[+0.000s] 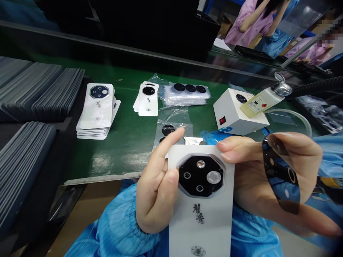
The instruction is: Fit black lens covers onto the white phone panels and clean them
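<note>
A white panel [200,228] with a black octagonal lens plate [201,176] near its top is held upright close to the camera. My left hand [160,189] grips its left edge, the thumb beside the lens plate and the index finger pointing up. The thumb and index finger of my right hand [257,171] pinch the panel's top right corner. A dark, see-through curved film [281,175] with lens holes is also held in the right hand, among its other fingers. Beyond the panel, a clear bag with black round pieces [168,130] lies on the green table [120,157].
Stacked white panels [98,107] stand at the left, a smaller stack [148,100] at centre. Bagged black discs [187,94], a white box [235,112] and a tilted bottle [261,101] lie behind. Grey sheets [40,92] fill the far left. People in pink [249,21] are at upper right.
</note>
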`<state>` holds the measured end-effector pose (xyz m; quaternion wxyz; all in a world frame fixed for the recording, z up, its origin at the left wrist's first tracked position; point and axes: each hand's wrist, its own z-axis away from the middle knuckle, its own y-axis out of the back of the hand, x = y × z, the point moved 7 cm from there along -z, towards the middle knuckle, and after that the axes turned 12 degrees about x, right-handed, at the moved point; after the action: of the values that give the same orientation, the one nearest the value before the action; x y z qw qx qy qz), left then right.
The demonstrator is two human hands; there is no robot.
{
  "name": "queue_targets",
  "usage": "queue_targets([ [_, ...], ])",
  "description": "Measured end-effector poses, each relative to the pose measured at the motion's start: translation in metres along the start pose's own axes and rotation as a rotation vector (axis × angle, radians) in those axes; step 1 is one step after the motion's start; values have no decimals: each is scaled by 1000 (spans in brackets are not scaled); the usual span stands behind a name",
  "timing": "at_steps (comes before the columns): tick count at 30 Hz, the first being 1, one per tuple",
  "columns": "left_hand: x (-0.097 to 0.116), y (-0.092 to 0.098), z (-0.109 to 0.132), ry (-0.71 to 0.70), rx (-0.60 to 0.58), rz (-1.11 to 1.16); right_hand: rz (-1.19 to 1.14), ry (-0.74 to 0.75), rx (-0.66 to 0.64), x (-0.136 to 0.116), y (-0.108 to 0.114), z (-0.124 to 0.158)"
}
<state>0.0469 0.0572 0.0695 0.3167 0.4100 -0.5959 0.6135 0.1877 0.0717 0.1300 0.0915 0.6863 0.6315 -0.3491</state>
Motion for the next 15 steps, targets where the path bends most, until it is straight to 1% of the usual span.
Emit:
queue_targets([
  [3, -1, 1, -1, -23, -5, -8, 4, 2, 13, -1, 0, 0],
  [8, -2, 3, -2, -114, -19, -134, 12, 33, 48, 2, 0, 2],
  [10, -4, 3, -3, -99, -30, -145, -5, 67, 69, -2, 1, 4],
  [11, -5, 3, -4, -80, -35, -139, -10, 61, 68, -5, 1, 5],
  [12, -6, 2, -4, -65, -34, -131, 1, 13, 59, -5, 0, 6],
  [15, -5, 2, -4, -57, -26, -93, 72, -227, 32, -1, 1, 10],
])
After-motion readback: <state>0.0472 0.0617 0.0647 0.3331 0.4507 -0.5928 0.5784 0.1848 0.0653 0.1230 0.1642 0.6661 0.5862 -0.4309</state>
